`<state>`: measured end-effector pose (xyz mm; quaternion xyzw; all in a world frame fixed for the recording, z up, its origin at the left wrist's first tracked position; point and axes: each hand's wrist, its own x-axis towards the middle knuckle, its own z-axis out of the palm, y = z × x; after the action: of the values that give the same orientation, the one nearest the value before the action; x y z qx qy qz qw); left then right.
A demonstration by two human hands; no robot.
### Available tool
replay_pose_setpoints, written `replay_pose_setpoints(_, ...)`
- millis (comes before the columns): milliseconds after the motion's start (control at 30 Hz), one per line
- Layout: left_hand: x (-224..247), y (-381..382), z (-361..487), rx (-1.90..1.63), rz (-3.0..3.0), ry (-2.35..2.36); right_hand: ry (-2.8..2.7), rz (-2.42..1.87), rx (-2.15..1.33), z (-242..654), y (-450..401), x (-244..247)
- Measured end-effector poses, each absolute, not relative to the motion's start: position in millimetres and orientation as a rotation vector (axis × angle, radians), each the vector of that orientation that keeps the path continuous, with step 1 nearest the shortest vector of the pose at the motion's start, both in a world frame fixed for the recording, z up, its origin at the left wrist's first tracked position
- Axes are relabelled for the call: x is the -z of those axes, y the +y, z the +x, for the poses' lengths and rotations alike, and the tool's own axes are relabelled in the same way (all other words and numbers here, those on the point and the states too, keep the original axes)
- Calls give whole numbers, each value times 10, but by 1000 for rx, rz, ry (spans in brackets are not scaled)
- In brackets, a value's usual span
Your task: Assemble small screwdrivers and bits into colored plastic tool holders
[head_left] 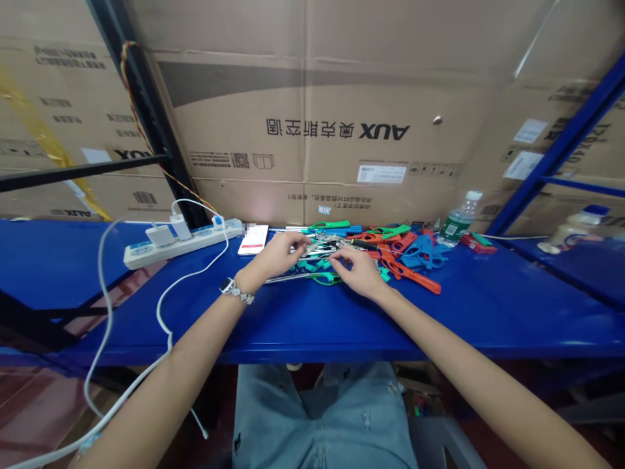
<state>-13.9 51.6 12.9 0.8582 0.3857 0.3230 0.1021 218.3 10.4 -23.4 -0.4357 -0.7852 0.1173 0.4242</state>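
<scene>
Both my hands are over a pile of small parts on the blue shelf. My left hand [282, 253] has thumb and fingertips drawn together over the pile; what they hold, if anything, is too small to make out. Just to its right, my right hand [360, 272] is pinched in the same way, palm down, its contents likewise unclear. Between and behind them lie small metal and green parts [319, 247]. Orange handles [413, 277] with trigger-like loops, like those of long lighters, lie right of my right hand, beside similar blue handles [424, 253]. A green handle [329, 225] lies behind.
A white power strip [195, 240] with chargers and a phone [254, 240] lie to the left. White cable [166, 306] hangs over the shelf's front edge. A plastic bottle [458, 221] stands at right. Cardboard boxes [342, 91] wall the back; a metal post [146, 98] rises at left.
</scene>
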Motion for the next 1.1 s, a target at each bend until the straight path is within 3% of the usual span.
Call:
replay_pose_setpoints(333, -256, 886, 313, -939, 2533, 1147, -2012, -1274, -115, 2754, 261, 132)
replay_pose_setpoints(667, -64, 946, 104, -1147, 2372, 1211, -2413, -1607, 225, 2166, 1345, -352)
replay_pose_setpoints(1100, 4, 891, -292, -1238, 2314, 1206, -2515, -1580, 257, 2074, 1648, -361)
